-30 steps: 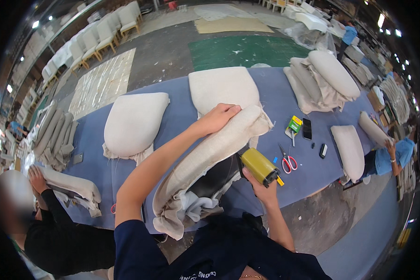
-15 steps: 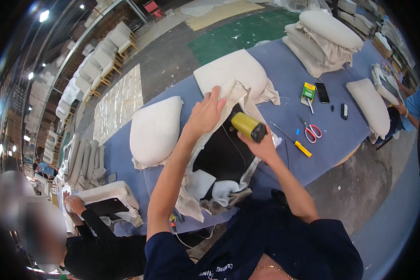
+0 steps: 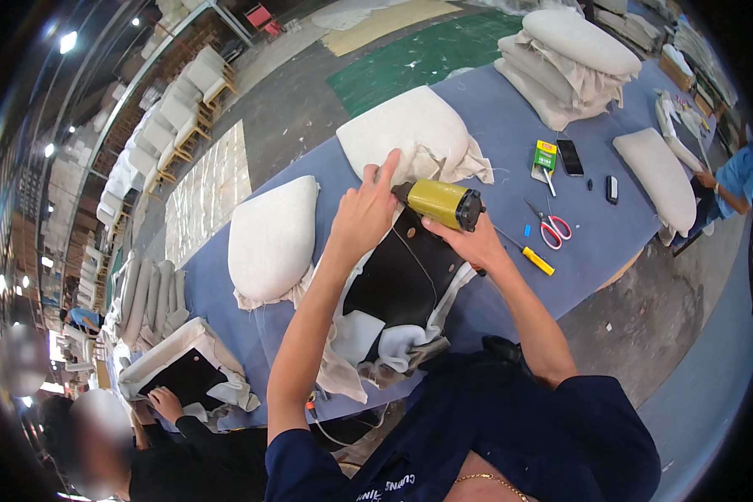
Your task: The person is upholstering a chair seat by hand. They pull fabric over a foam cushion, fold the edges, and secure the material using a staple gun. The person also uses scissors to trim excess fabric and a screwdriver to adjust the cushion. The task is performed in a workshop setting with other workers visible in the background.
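An upside-down upholstered seat cushion lies before me, its black base panel [image 3: 389, 289] facing up and loose cream fabric [image 3: 340, 356] around its edges. My left hand [image 3: 365, 207] grips the fabric at the panel's far edge, with some fingertips hidden. My right hand [image 3: 470, 241] is closed round an olive-yellow staple gun [image 3: 437, 203]. The gun lies tilted over the panel's far end, its nose close beside my left fingers. White padding [image 3: 403, 345] bulges at the cushion's near end. Just beyond my hands rests a finished-looking cream cushion [image 3: 410, 130].
Right of my hands lie a yellow-handled screwdriver [image 3: 537, 259], red-handled scissors [image 3: 552, 227], a green-yellow box [image 3: 544, 157] and a phone [image 3: 570, 157]. Cushions are stacked [image 3: 560, 75] at the back right. A co-worker's hand [image 3: 167, 403] touches another cushion at left; another person [image 3: 736, 180] works far right.
The staple gun has turned and moved left, bringing its nose beside my left hand. My left fingers have drawn in on the fabric edge. The left co-worker's cushion has turned.
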Available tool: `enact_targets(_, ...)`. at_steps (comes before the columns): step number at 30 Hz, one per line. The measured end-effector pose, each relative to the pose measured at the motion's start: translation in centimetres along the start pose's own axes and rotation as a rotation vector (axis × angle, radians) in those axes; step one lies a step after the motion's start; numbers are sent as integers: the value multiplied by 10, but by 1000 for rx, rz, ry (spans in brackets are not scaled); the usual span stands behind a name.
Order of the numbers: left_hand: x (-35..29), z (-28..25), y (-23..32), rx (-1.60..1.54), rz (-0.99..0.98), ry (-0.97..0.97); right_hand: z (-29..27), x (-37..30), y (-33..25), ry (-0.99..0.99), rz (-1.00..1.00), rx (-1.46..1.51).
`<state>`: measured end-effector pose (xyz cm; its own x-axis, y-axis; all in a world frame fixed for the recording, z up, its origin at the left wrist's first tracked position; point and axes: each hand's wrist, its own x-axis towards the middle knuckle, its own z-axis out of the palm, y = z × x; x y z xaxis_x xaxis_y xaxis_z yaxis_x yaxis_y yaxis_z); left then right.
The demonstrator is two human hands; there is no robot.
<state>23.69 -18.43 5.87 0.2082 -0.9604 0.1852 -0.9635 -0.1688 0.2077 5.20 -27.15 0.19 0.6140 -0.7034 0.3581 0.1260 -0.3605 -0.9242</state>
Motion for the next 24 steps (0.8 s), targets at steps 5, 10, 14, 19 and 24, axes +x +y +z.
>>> enact_targets(5,-3,1,-7,15,32,6,0,-7,-1,-56,-3,33)
enact_targets(10,-3,-4,2,43,37,-38,7,-20,27,-66,-49,-226)
enact_targets(14,-4,-2,-15,-70,212,-67,1,-36,6,-32,127,125)
enact_targets(19,15,-57,-9,-1015,-234,-536,-19,-70,16,23,354,228)
enact_targets(24,7,0,-18,-922,-408,-348,6,-75,19,106,116,69)
